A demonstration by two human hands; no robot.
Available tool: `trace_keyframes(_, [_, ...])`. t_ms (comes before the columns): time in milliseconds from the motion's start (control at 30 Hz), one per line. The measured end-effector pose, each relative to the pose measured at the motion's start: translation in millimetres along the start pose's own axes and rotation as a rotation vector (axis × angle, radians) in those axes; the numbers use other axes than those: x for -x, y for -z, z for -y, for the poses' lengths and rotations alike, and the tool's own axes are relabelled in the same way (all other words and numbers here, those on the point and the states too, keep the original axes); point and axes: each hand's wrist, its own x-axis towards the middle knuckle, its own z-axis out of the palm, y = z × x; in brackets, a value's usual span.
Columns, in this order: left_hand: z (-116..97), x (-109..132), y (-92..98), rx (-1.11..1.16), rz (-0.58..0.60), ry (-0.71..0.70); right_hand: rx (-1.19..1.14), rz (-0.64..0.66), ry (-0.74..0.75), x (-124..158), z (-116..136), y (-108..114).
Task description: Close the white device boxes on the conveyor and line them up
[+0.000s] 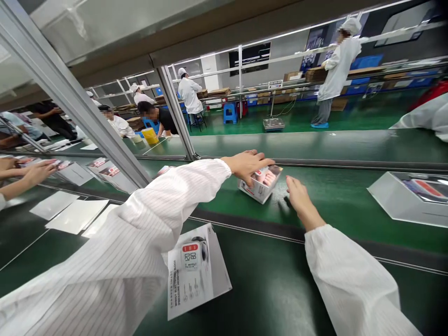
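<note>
My left hand (247, 164) reaches across to a small printed carton (259, 191) on the green conveyor belt (336, 186). Its fingers lie over the carton's top and the thumb is against the near left side. The carton sits tilted in view, with a picture on its upper face. Just right of it, my right hand (301, 201) hovers over the belt, apart from the carton, fingers stretched out and holding nothing. Below my left forearm, a flat printed blood pressure monitor package (192, 273) lies on the dark green worktable (266, 280), partly covered by my sleeve.
A larger white carton (406, 200) stands on the belt at right. Several cartons (114, 175) stand at left, near a co-worker's hands (37, 173). White sheets (77, 215) lie on the table. A metal post (80, 98) crosses the left side. Other people work beyond.
</note>
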Motion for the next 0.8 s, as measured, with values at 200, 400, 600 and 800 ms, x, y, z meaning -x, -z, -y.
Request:
trace_keyframes(200, [10.2,50.2,-2.5,0.226,0.125,0.196,0.061,0.211,0.071,82.3,40.1,-3.3])
trace_keyframes(400, [-70.0,185.4,-0.7,0.603,-0.215,0.475,-0.007,0.676,0.086,178.3,73.6,-24.4])
trace_keyframes(600, [-179.4,291.5,-73.1,1.255,-0.371,0.982,-0.153,0.835,0.026,214.7,70.3,-55.2])
trace_keyframes(800, [-209.1,269.5,-93.1,1.669,-0.598,0.632,-0.572,0.53,-0.336,189.1,58.1,-67.9])
